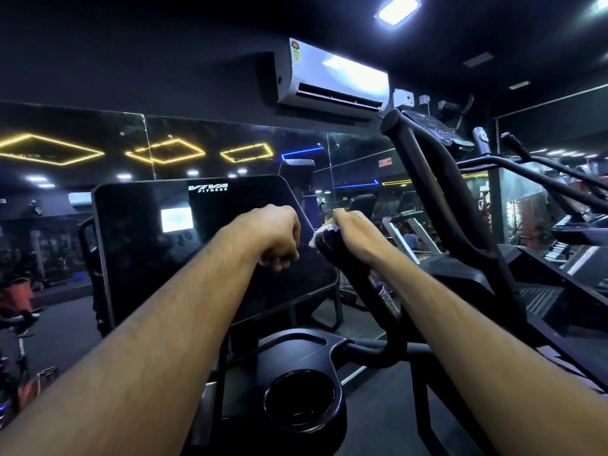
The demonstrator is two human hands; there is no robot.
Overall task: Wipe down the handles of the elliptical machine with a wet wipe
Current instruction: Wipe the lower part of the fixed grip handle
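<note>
My right hand (353,233) grips the top end of a short black inner handle (358,284) of the elliptical, with a white wet wipe (317,235) bunched under its fingers against the handle's tip. My left hand (274,238) hangs in a loose fist in front of the dark console screen (184,251); whether it holds anything is hidden. A tall black moving handle (437,199) rises to the right of my right hand.
A round cup holder (301,398) sits in the console tray below my arms. More black machines (559,245) stand to the right, a wall mirror (98,153) and an air conditioner (332,80) ahead. A bike-like machine (19,324) stands at the far left.
</note>
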